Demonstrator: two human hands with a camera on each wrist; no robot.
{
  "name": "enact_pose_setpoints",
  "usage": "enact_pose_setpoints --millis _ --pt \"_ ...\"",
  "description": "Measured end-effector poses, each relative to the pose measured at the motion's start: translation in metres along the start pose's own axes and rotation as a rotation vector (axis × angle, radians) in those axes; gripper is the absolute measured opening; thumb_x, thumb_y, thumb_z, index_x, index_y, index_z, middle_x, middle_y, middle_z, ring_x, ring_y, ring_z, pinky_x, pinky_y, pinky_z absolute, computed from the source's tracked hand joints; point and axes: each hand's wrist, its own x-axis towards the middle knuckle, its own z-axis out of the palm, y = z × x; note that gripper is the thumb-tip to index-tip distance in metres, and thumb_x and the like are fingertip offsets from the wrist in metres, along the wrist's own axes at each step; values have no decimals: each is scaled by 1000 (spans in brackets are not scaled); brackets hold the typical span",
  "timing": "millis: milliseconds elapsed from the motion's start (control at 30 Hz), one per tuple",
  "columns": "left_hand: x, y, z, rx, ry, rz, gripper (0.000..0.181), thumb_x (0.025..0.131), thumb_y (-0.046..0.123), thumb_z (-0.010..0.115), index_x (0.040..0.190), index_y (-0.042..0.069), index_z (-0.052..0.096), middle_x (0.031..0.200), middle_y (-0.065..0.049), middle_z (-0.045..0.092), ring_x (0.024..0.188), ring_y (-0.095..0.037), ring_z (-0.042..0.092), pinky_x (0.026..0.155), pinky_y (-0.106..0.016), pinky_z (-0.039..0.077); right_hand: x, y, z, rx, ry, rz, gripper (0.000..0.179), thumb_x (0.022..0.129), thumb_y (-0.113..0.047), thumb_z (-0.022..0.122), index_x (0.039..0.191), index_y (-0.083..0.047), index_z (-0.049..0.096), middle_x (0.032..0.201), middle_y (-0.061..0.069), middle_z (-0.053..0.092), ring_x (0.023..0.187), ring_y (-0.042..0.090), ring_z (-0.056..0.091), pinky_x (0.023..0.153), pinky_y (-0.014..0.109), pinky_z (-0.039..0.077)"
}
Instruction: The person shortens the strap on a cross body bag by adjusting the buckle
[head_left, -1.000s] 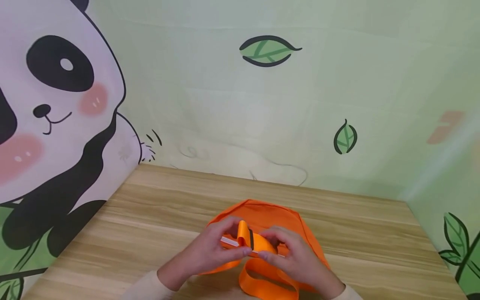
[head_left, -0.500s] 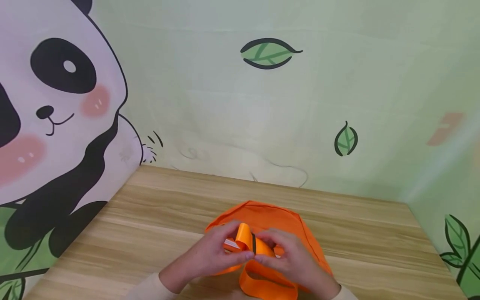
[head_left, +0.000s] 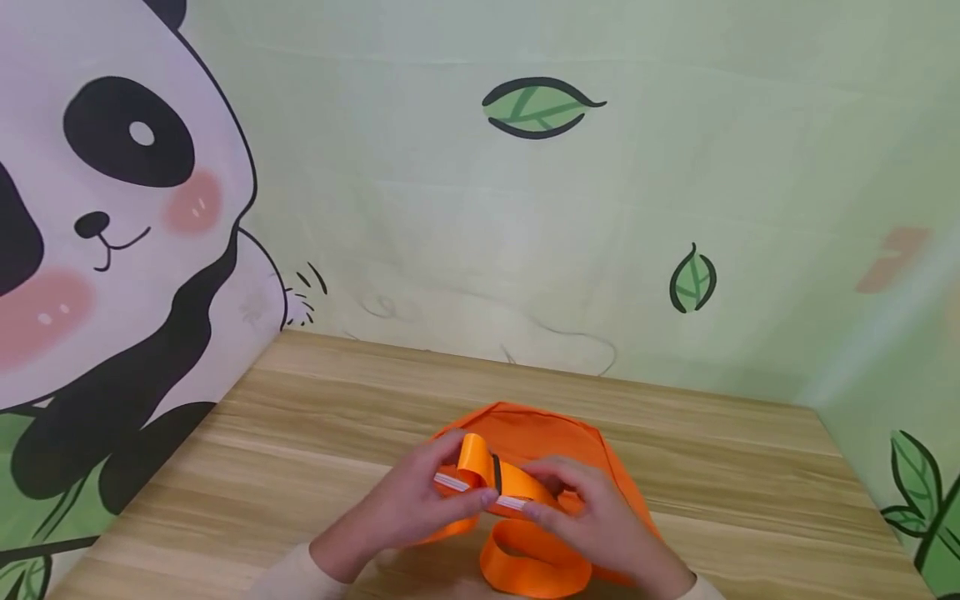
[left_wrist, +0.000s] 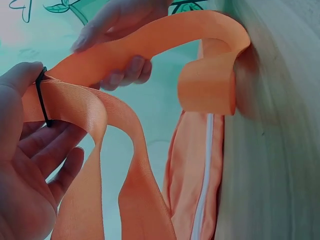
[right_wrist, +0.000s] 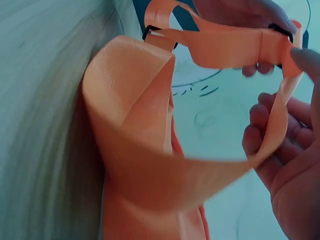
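An orange fabric bag [head_left: 551,427] lies on the table behind both hands; a white zipper [left_wrist: 206,180] runs along its side in the left wrist view. Raised in front of it is the bag's orange strap [head_left: 474,455], threaded through a black slider buckle [left_wrist: 43,99]. My left hand [head_left: 416,500] pinches strap and buckle between thumb and fingers. On the other side of the buckle, my right hand [head_left: 592,517] grips the strap, its thumb on the near edge. A lower loop of strap [head_left: 536,575] hangs below the hands. Another black buckle [right_wrist: 148,33] shows in the right wrist view.
The wood-grain table [head_left: 360,383] extends around the bag on both sides. A pale green backdrop [head_left: 420,208] with printed leaves stands behind it, and a printed panda [head_left: 135,217] covers the left panel.
The buckle and the upper strap loop have shifted slightly left with my left hand. My hands sit a little farther apart, and more strap edge shows between them.
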Motion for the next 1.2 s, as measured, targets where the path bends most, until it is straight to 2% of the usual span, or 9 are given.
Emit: enact_pose_setpoints --millis 133,500,600,700,833,933,1200 --pt "0 0 -3 11 8 -23 35 98 35 82 124 18 66 106 4 72 99 -10 68 93 -34 63 -3 2 -3 37 1 19 31 100 -5 75 128 -16 73 117 -1 76 94 9 69 86 28 61" --pt "-1 -4 3 -62 -4 64 33 96 23 84 121 13 64 102 -1 73 95 -8 69 86 -32 64 -1 1 1 36 -1 -35 30 98 -8 79 126 -17 73 111 -2 75 93 10 68 83 28 62" --pt "0 -4 5 -95 -38 55 32 97 23 83 120 14 64 103 -3 72 95 -8 68 84 -32 65 0 -2 4 29 -15 -11 31 99 -13 80 128 -19 73 112 -4 74 94 9 68 85 27 62" --pt "1 -3 6 -110 -72 16 33 97 27 83 123 17 63 109 -1 70 100 -10 67 83 -32 66 1 -4 6 26 -30 21 33 100 -18 79 132 -18 73 113 -5 73 95 8 67 86 26 62" --pt "4 -1 7 -65 -83 -16 38 98 33 82 128 23 63 116 6 70 106 -10 68 90 -31 65 5 -5 6 1 -31 45 39 101 -24 79 138 -15 71 114 -6 71 94 9 65 84 25 60" --pt "5 -1 7 -29 -81 -11 39 97 35 83 129 23 63 116 8 71 107 -10 68 94 -31 63 7 -6 7 -14 -33 53 40 101 -26 79 139 -17 71 115 -8 71 93 9 63 82 24 59" --pt "3 -2 9 -14 -125 -11 36 99 38 80 126 24 61 113 8 70 110 -9 71 94 -38 65 4 -6 9 47 -39 51 41 100 -19 79 140 -14 70 115 -1 72 91 10 63 76 25 59"
